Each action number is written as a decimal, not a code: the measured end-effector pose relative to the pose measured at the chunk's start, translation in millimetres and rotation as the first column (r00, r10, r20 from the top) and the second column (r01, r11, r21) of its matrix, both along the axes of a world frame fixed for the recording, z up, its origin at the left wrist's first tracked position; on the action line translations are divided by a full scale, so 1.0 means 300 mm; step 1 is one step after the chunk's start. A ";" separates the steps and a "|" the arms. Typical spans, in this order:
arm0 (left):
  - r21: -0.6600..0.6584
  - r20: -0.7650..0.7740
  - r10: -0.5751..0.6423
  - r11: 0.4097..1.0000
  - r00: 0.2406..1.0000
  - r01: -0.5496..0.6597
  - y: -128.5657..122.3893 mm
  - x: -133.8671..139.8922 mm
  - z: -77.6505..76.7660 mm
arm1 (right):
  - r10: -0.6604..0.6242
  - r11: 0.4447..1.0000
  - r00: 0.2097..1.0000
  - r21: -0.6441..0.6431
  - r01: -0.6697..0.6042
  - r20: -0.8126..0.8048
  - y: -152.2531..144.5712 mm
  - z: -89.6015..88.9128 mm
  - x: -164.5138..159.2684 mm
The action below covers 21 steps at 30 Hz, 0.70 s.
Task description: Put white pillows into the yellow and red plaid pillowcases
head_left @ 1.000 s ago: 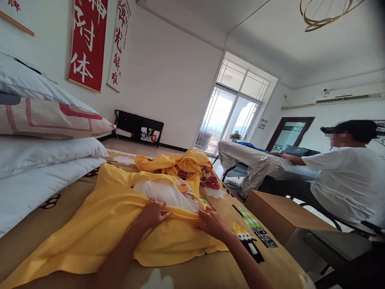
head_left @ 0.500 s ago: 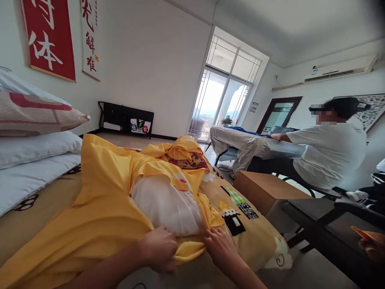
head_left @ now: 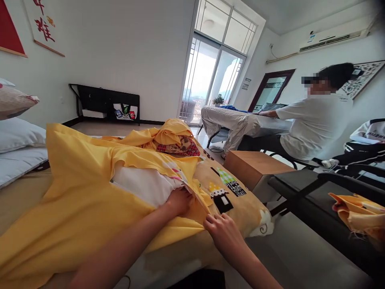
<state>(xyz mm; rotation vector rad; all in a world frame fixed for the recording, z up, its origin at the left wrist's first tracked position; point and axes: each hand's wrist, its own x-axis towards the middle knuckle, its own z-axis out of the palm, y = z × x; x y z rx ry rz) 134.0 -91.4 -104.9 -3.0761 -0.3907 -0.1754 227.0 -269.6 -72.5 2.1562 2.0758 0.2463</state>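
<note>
On the tan patterned blanket (head_left: 251,218), the wide yellow fabric cover (head_left: 81,192), likely soft and light, is best held by its edge, pinched in the right hand (head_left: 223,229); the left hand's (head_left: 179,201) grip cannot be told.

There is one left hand (head_left: 181,200) and one right hand (head_left: 225,229), so two; one large yellow cloth (head_left: 81,184) and one yellow bundle (head_left: 361,214), at least two yellow pieces; one red scroll (head_left: 9,32) and one white scroll (head_left: 43,26), so two; one cardboard box (head_left: 254,160); one potted plant (head_left: 218,99); one air conditioner (head_left: 333,39); one framed picture (head_left: 365,79); one bench (head_left: 228,115); one co-worker (head_left: 317,122).
</note>
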 end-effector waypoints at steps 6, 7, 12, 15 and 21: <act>-0.024 0.032 0.145 0.989 0.989 -0.144 0.037 -0.003 0.016 | 0.105 0.994 0.994 0.040 -0.106 0.036 0.007 0.097 -0.003; -0.024 0.029 0.151 0.988 0.988 -0.150 0.033 0.000 0.017 | 0.135 0.990 0.990 0.034 -0.137 0.046 0.007 0.099 -0.002; -0.032 -0.014 0.076 0.997 0.997 -0.076 0.035 -0.047 0.026 | 0.226 0.961 0.967 0.139 -0.241 0.115 -0.009 0.067 0.011; -0.029 -0.007 -0.003 1.000 1.000 0.003 0.046 -0.124 0.046 | 0.249 0.932 0.959 0.238 -0.275 0.133 -0.019 0.056 0.028; 0.306 0.063 -0.249 0.927 0.966 0.218 -0.012 -0.213 0.103 | 0.367 0.903 0.929 0.221 -0.369 0.051 -0.026 0.073 0.047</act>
